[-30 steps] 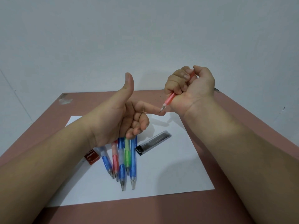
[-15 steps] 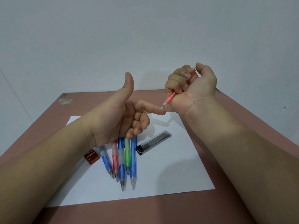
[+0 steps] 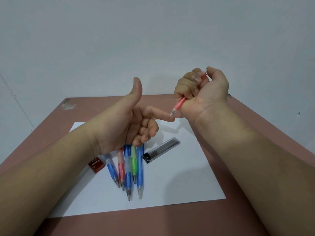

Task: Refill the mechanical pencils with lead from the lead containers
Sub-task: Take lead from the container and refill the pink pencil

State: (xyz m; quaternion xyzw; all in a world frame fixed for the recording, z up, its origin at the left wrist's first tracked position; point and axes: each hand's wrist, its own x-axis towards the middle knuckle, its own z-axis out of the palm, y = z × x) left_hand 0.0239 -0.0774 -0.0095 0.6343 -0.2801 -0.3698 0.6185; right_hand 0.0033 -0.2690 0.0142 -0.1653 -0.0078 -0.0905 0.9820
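The right hand (image 3: 201,89) fists a slim pink plastic pencil (image 3: 179,104), its metal tip touching the left hand's (image 3: 122,120) outstretched forefinger; thumb raised, other fingers curled empty. On white paper (image 3: 179,181) on the matte brown desk (image 3: 170,220): 5 translucent pencils (image 3: 133,169), 1 clear lead case (image 3: 162,151), 1 red box (image 3: 96,165).

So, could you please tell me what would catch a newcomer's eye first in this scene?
First, the two raised hands at centre: the right hand grips a translucent pink mechanical pencil in its fist, tip pointing down at the left hand's outstretched index fingertip. Below them, five translucent plastic mechanical pencils lie side by side on a white paper sheet, with a clear rectangular lead container to their right and a small dark-red case to their left.
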